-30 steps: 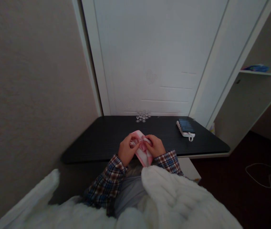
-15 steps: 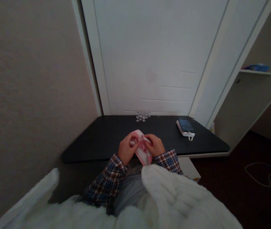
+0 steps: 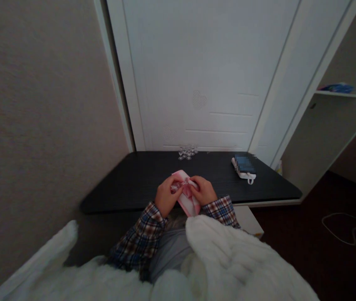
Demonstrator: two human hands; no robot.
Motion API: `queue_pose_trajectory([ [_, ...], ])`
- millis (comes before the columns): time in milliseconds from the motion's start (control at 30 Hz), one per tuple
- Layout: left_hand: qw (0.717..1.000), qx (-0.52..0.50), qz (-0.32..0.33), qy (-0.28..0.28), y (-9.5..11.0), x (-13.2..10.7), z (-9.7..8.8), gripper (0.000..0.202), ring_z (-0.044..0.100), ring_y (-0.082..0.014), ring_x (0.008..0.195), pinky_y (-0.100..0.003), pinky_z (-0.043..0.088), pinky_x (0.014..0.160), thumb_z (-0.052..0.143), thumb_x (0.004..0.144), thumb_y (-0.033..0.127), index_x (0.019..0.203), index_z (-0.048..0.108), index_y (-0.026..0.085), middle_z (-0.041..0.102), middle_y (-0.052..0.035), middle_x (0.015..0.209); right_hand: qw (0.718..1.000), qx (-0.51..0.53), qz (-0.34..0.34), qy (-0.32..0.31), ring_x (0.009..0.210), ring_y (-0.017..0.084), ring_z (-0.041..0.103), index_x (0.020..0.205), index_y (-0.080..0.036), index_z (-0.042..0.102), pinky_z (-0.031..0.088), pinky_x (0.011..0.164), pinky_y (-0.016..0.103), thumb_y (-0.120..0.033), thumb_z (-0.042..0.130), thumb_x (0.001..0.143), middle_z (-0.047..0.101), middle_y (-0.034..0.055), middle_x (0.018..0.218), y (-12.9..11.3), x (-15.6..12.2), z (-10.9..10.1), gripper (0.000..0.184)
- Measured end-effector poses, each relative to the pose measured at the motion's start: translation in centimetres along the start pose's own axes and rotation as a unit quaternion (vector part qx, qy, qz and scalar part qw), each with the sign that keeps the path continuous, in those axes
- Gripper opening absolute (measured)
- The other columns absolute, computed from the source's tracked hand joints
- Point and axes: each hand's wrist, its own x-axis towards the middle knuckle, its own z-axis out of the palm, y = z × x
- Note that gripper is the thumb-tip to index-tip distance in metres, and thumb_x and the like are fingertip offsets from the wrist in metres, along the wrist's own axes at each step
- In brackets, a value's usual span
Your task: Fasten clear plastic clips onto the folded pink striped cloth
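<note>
A small pink box (image 3: 188, 203) with a pink ribbon bow on top is held over the near edge of the black table (image 3: 140, 179). My left hand (image 3: 166, 196) grips its left side, fingers curled, with a small clear thing pinched at the fingertips. On the box's right side my right hand (image 3: 203, 190) is closed, its fingers pinching the bow. Both wrists wear plaid sleeves.
Several tiny clear glasses (image 3: 188, 152) stand at the table's far edge by the white door (image 3: 203, 71). A phone on a white pack (image 3: 243, 167) lies at the right. White fluffy fabric (image 3: 228, 259) covers my lap. A cable (image 3: 347, 228) lies on the dark floor.
</note>
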Motion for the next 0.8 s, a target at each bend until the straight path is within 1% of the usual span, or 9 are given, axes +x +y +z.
queue_pose_trajectory([
  [167,1.000,-0.002,0.004,0.001,0.01,-0.03,-0.01,0.013,0.060,-0.0169,0.081,-0.029,0.047,0.072,0.055,0.076,0.026,0.087,0.058,0.019,0.063,-0.0020,0.087,1.000,-0.017,0.014,0.007,0.076,0.015,0.054,0.084,-0.020,0.055,0.042,0.070,0.026,-0.020,0.047,0.078,0.060,0.0021,0.079,-0.40,-0.11,-0.11,0.010],
  [233,1.000,-0.003,0.003,0.000,0.04,-0.03,-0.03,0.013,0.059,-0.0166,0.081,-0.028,0.047,0.072,0.055,0.076,0.026,0.088,0.057,0.019,0.063,-0.0019,0.087,1.000,-0.014,0.014,0.012,0.076,0.015,0.054,0.084,-0.020,0.055,0.042,0.070,0.026,-0.020,0.047,0.078,0.059,0.0020,0.080,-0.44,-0.14,-0.14,0.010],
  [400,1.000,0.002,0.009,-0.009,0.06,0.01,-0.05,0.013,0.059,-0.0161,0.081,-0.028,0.046,0.072,0.055,0.077,0.025,0.088,0.056,0.019,0.062,-0.0018,0.088,1.000,0.002,-0.001,0.000,0.085,0.017,0.056,0.095,-0.018,0.056,0.042,0.078,0.028,-0.017,0.049,0.076,0.062,0.0056,0.092,-0.06,-0.06,-0.03,0.021],
  [467,1.000,0.005,0.010,-0.015,0.06,0.02,-0.03,0.012,0.059,-0.0158,0.080,-0.028,0.046,0.072,0.055,0.077,0.025,0.088,0.056,0.019,0.062,-0.0016,0.087,1.000,-0.001,0.000,-0.003,0.086,0.017,0.056,0.096,-0.018,0.057,0.042,0.079,0.028,-0.018,0.049,0.077,0.062,0.0064,0.094,0.07,-0.03,0.04,0.021],
  [533,1.000,0.007,0.009,-0.020,0.04,0.03,-0.01,0.012,0.059,-0.0157,0.079,-0.028,0.046,0.072,0.055,0.077,0.026,0.087,0.056,0.019,0.062,-0.0014,0.086,1.000,-0.007,0.000,-0.006,0.084,0.017,0.056,0.093,-0.018,0.057,0.041,0.078,0.028,-0.018,0.048,0.077,0.062,0.0057,0.091,0.08,-0.03,0.07,0.019],
  [667,1.000,0.011,0.007,-0.017,-0.02,0.04,0.04,0.012,0.058,-0.0158,0.081,-0.027,0.045,0.073,0.055,0.077,0.025,0.088,0.056,0.019,0.062,-0.0015,0.086,1.000,-0.017,0.007,0.005,0.074,0.015,0.053,0.083,-0.019,0.055,0.040,0.068,0.025,-0.019,0.048,0.077,0.059,0.0019,0.078,-0.16,-0.08,0.02,0.009],
  [733,1.000,0.011,0.005,-0.017,-0.06,0.05,0.07,0.012,0.058,-0.0154,0.081,-0.027,0.045,0.073,0.055,0.077,0.025,0.088,0.055,0.019,0.061,-0.0013,0.087,1.000,-0.012,0.010,0.013,0.072,0.014,0.052,0.082,-0.019,0.053,0.039,0.066,0.024,-0.019,0.048,0.077,0.058,0.0011,0.077,-0.27,-0.11,-0.04,0.007],
  [800,1.000,0.010,0.003,-0.019,-0.12,0.04,0.10,0.012,0.057,-0.0150,0.080,-0.027,0.044,0.072,0.055,0.077,0.025,0.088,0.055,0.019,0.061,-0.0011,0.086,1.000,-0.003,0.008,0.017,0.073,0.014,0.052,0.084,-0.019,0.053,0.039,0.067,0.024,-0.018,0.048,0.077,0.058,0.0012,0.078,-0.32,-0.14,-0.11,0.009],
])
